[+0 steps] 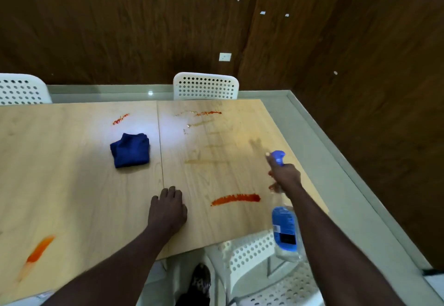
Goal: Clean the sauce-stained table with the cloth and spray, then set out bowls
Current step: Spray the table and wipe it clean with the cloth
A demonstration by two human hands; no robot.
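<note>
My right hand (286,175) grips the neck of a clear spray bottle (284,228) with a blue label and a blue trigger head, held above the table's right side, nozzle pointing away from me. My left hand (168,207) rests on the light wooden table (72,185) with its fingers curled under, holding nothing. A crumpled dark blue cloth (130,150) lies on the table ahead of the left hand. Red sauce streaks mark the table: one near my right hand (236,198), two at the far side (120,118) (208,113), an orange one at front left (39,249). Faint wet smears show on the right half.
White perforated chairs stand at the far edge (206,86), the far left (21,89) and tucked under the near right corner (259,257). A seam (160,142) splits the table into two panels. Dark wooden walls surround the pale floor. My shoe (201,279) shows below the table edge.
</note>
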